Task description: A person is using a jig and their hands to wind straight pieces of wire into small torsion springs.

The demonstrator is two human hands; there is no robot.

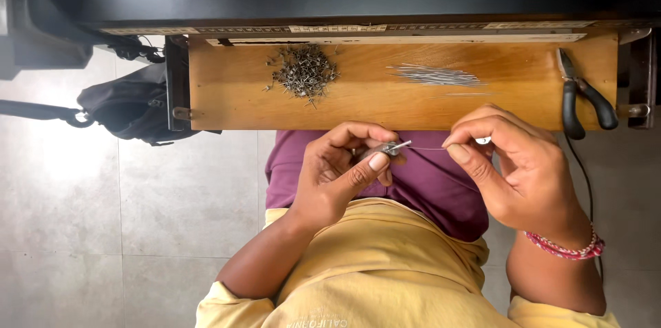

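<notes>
My left hand (337,170) pinches a small silvery metal piece (392,148) between thumb and fingers, just below the near edge of a wooden board (234,94). My right hand (516,170), with a pink braided bracelet at the wrist, pinches the end of a thin wire (427,148). The wire runs leftwards to the metal piece. Both hands hover over my purple lap, a few centimetres apart.
On the board lie a pile of small dark metal pieces (303,72), a bundle of thin silvery wires (435,76) and black-handled pliers (582,97) at the right end. A ruler strip (330,28) lines its far edge. A black bag (131,104) hangs at the left over the grey tiled floor.
</notes>
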